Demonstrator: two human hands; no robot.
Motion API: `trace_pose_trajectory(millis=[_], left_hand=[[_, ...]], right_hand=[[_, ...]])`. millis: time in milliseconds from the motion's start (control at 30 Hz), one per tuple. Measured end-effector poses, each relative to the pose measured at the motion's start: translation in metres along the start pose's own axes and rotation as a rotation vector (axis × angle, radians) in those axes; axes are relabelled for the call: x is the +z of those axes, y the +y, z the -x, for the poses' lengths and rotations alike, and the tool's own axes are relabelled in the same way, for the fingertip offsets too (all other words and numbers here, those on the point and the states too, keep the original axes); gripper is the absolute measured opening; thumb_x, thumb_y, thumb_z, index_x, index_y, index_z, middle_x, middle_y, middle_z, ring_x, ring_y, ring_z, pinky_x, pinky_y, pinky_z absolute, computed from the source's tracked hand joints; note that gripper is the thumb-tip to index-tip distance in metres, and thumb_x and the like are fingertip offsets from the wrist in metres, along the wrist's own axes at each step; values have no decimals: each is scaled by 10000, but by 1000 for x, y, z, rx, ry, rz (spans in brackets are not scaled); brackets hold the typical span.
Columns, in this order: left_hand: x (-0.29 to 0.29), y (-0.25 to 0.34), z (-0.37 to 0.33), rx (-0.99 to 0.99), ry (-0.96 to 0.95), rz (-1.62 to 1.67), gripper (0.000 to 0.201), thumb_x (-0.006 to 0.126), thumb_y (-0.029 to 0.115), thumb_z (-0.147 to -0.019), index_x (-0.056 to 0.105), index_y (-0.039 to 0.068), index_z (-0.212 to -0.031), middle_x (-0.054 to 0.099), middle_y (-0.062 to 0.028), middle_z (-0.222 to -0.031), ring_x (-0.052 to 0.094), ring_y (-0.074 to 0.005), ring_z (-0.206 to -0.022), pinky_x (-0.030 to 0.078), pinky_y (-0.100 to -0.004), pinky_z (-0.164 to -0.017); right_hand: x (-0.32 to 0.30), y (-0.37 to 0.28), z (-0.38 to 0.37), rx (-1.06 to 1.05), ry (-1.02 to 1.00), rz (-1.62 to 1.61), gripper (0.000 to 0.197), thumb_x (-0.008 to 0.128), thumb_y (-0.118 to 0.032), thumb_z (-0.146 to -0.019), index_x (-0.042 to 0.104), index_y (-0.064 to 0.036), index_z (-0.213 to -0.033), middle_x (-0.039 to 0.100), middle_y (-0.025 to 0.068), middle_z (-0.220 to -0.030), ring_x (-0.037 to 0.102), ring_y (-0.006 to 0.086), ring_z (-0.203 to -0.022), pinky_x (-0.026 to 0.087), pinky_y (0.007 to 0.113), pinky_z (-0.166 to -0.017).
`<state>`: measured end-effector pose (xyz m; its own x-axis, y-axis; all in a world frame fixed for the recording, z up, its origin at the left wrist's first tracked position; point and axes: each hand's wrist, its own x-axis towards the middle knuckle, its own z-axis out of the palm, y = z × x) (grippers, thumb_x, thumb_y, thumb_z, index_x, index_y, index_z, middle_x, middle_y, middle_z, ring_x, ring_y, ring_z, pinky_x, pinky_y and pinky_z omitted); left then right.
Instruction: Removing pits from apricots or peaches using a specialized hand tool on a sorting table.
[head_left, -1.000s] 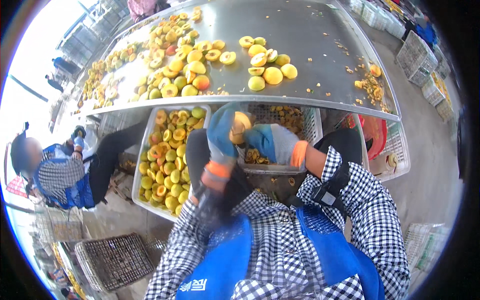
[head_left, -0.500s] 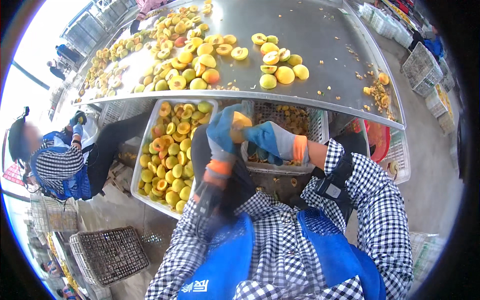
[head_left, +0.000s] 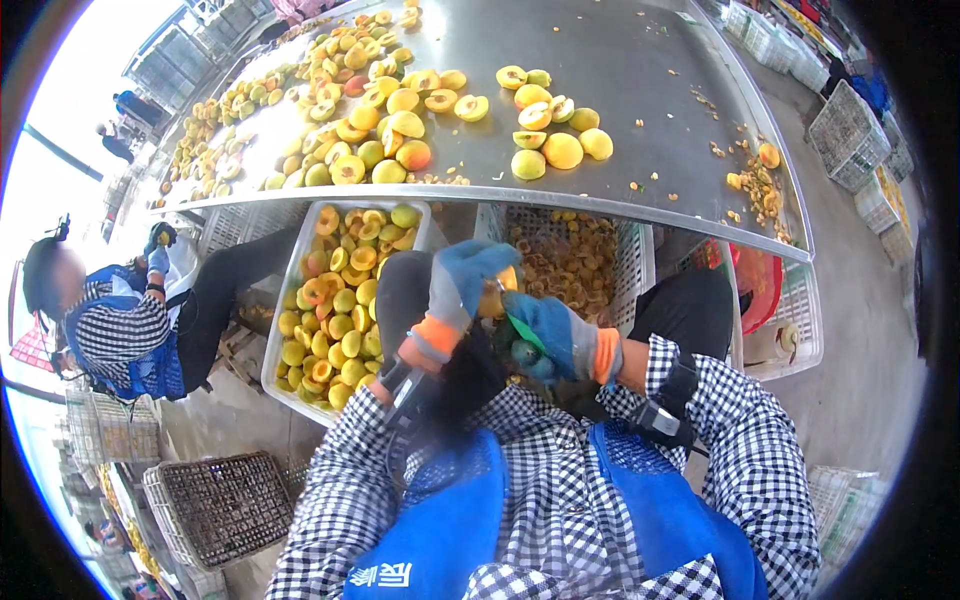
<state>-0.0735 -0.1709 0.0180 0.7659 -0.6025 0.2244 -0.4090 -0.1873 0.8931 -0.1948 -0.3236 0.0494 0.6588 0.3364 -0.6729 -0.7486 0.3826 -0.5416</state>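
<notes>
Gloved in grey and blue, my left hand (head_left: 466,284) is closed around a yellow-orange peach (head_left: 493,301), partly hidden by the fingers. Against it, my right hand (head_left: 552,330) is curled around a tool with a green handle (head_left: 525,333); its working end is hidden. Both hands meet above my knees. Below and beyond them stands a light plastic crate (head_left: 636,265) with brownish-yellow scraps in it. To the left, a white crate (head_left: 279,345) is filled with peach halves, many with cut faces up.
A metal table (head_left: 600,60) spans the far side, bearing a heap of peach halves (head_left: 385,120), a smaller cluster (head_left: 562,150) and scraps (head_left: 765,195) near its right edge. A seated co-worker (head_left: 120,320) is at left. An overturned-looking dark crate (head_left: 220,505) lies on the floor, lower left.
Both hands have moved slightly nearer to me, and my right hand has turned, bringing the green handle into view. More of the scrap crate shows.
</notes>
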Motion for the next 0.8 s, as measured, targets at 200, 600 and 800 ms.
trace_pose_trajectory(millis=[200, 600, 800], left_hand=[[23, 39, -7, -72, 114, 136, 223, 738, 188, -845, 758, -19, -926, 736, -78, -828, 656, -115, -739, 521, -265, -666], [39, 17, -9, -145, -239, 79, 250, 740, 77, -771, 771, 108, -1017, 744, -74, -962, 716, -196, -826, 564, -283, -731], [55, 38, -12, -402, 74, 451, 194, 690, 159, -901, 758, 7, -1001, 741, -62, -981, 669, -107, -847, 531, -253, -745]], right_hand=[[-1, 32, -3, -489, 161, 468, 131, 519, -164, -995, 578, -57, -1041, 633, 119, -710, 651, 229, -553, 461, 357, -442], [-23, 31, 17, -403, 111, 568, 220, 526, -100, -991, 592, -110, -1201, 658, 76, -749, 656, 168, -581, 502, 307, -487], [-30, 54, -20, -922, 458, 952, 139, 537, -85, -961, 565, -53, -1093, 647, 111, -701, 680, 210, -636, 514, 352, -548]])
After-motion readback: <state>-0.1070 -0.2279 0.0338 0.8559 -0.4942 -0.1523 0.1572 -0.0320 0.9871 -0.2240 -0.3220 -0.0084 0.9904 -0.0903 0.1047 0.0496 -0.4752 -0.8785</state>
